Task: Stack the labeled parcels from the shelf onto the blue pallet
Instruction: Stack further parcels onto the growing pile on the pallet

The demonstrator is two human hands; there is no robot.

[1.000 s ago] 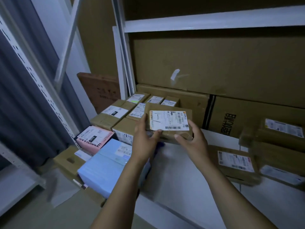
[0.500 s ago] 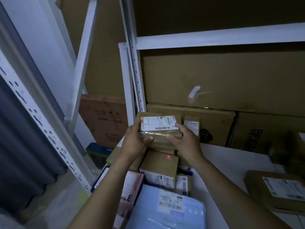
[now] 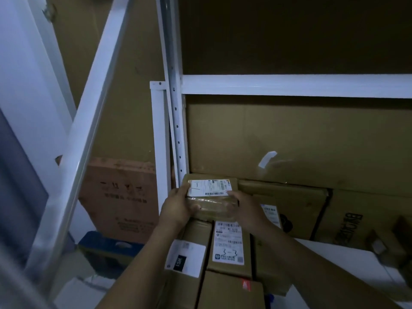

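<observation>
The left grip and the right grip each held one short end of the parcel, fingers curled round it. The parcel lay flat between them, label up, its long side going from one grip to the other. Right under the grips sat more boxes. A blue thing, maybe the pallet, showed low and left of the left grip. I think the parcel had to go down onto those boxes.
</observation>
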